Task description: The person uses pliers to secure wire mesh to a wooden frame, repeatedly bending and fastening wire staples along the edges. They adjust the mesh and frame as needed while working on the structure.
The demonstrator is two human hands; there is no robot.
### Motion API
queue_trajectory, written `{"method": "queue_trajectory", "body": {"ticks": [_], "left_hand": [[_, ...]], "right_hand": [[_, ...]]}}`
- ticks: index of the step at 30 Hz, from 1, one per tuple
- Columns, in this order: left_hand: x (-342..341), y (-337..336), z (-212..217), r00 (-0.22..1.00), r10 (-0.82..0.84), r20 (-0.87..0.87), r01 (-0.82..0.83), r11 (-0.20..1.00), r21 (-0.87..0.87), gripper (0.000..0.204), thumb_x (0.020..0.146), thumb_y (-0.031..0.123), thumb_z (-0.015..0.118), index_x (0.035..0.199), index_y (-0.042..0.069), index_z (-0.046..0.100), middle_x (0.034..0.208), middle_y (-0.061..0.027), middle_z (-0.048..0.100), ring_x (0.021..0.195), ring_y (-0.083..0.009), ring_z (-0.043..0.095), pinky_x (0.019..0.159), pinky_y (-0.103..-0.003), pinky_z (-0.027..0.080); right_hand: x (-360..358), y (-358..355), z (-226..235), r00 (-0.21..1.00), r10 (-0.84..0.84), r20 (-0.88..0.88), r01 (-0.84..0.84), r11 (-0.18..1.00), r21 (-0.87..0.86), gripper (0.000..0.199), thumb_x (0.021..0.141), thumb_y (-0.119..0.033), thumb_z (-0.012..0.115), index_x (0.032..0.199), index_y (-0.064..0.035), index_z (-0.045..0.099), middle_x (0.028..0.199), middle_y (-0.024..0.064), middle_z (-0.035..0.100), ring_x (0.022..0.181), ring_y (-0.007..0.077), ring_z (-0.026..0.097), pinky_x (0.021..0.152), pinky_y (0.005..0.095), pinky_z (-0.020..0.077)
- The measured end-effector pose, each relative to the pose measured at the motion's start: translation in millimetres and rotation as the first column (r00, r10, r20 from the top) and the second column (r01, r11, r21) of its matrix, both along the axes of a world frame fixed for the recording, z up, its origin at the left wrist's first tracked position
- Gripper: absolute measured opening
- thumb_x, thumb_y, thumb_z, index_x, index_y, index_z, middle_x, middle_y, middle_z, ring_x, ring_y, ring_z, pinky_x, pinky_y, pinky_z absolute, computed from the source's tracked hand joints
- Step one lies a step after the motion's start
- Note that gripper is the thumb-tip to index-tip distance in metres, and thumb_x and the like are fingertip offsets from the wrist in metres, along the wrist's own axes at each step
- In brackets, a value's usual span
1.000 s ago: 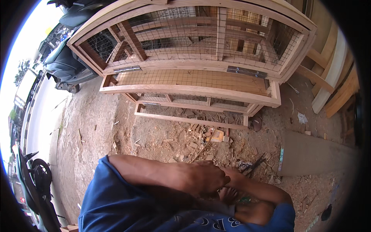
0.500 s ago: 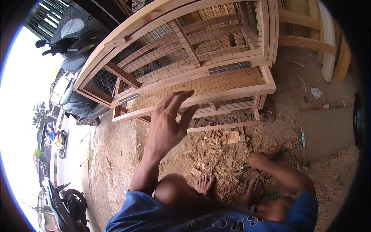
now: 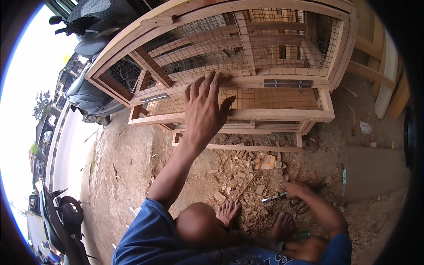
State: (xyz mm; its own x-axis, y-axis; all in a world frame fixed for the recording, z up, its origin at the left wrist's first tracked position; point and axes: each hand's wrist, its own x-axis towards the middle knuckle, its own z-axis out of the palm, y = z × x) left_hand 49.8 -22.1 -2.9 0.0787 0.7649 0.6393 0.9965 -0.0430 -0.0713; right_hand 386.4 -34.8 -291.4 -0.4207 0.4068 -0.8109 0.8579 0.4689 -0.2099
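A wooden cage (image 3: 247, 83) with wire-mesh panels stands in front of me, with metal hinges along its rails. My left hand (image 3: 204, 108) reaches over its front, fingers stretched and thumb apart, holding nothing. Its fingertips overlap the middle rail; whether they press on it I cannot tell. Down at the right, low above the littered ground, my right hand (image 3: 298, 190) is closed around a slim tool (image 3: 274, 197) with a pale end pointing left. The tool's kind is unclear, and its other end is hidden in the fingers.
Wood offcuts and shavings (image 3: 247, 176) cover the ground around my feet. A grey-brown panel (image 3: 375, 174) lies at the right, below leaning boards (image 3: 388, 75). Parked motorbikes (image 3: 95, 92) stand at the left beside the road (image 3: 70, 150).
My left hand has moved up and forward to the cage's middle rail. My right hand still grips the tool, whose pale end now shows more clearly. The view has shifted slightly.
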Motion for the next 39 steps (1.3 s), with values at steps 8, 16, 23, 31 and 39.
{"method": "queue_trajectory", "body": {"ticks": [8,16,23,31,39], "left_hand": [[12.6,11.0,-8.1,0.989,0.15,0.008,-0.15,0.987,0.059,0.062,0.094,0.045,0.065,0.14,0.005,0.053,0.135,-0.0113,0.062,0.128,-0.0301,0.052,0.108,-0.049,0.032],[11.4,15.0,-1.2,0.983,0.161,0.092,-0.159,0.987,-0.032,0.049,0.095,0.045,0.064,0.125,0.007,0.061,0.134,-0.0092,0.063,0.125,-0.0281,0.056,0.106,-0.049,0.035],[1.8,4.8,-11.8,0.963,-0.059,0.264,0.011,0.984,0.179,0.033,0.095,0.028,0.067,0.12,0.006,0.064,0.124,-0.0094,0.068,0.123,-0.029,0.057,0.108,-0.044,0.036],[1.1,19.1,-11.0,0.937,0.04,0.348,-0.115,0.974,0.196,0.032,0.094,0.026,0.066,0.121,0.008,0.067,0.117,-0.0092,0.066,0.113,-0.0275,0.056,0.102,-0.046,0.032],[7.5,28.9,-4.8,0.884,0.106,0.456,-0.202,0.965,0.167,0.022,0.095,0.028,0.066,0.109,0.013,0.073,0.104,-0.0077,0.064,0.107,-0.0266,0.054,0.096,-0.046,0.027]], "right_hand": [[-3.0,6.2,6.9,1.0,-0.004,-0.017,0.003,1.0,-0.019,0.05,0.078,-0.015,0.068,0.125,-0.0002,0.057,0.118,0.0241,0.068,0.114,0.0366,0.065,0.093,0.0457,0.0539],[4.3,8.8,-18.4,0.999,0.021,-0.034,-0.021,1.0,-0.002,0.047,0.078,-0.019,0.07,0.12,-0.0006,0.062,0.118,0.0206,0.069,0.11,0.0336,0.067,0.09,0.0451,0.0548],[2.2,12.0,-15.3,0.998,0.018,-0.053,-0.018,1.0,-0.003,0.04,0.078,-0.02,0.07,0.112,0.0,0.069,0.113,0.0201,0.071,0.105,0.0324,0.069,0.088,0.0433,0.0559],[4.9,17.8,-38.4,0.997,0.049,-0.052,-0.052,0.997,-0.057,0.042,0.075,-0.022,0.073,0.11,-0.0005,0.068,0.11,0.0191,0.071,0.103,0.0317,0.069,0.086,0.0427,0.0554],[8.6,19.5,-54.7,0.999,-0.016,-0.039,0.014,0.999,-0.052,0.049,0.065,-0.022,0.085,0.106,-0.0059,0.063,0.104,0.0145,0.07,0.099,0.0298,0.067,0.081,0.0435,0.0537]]}}
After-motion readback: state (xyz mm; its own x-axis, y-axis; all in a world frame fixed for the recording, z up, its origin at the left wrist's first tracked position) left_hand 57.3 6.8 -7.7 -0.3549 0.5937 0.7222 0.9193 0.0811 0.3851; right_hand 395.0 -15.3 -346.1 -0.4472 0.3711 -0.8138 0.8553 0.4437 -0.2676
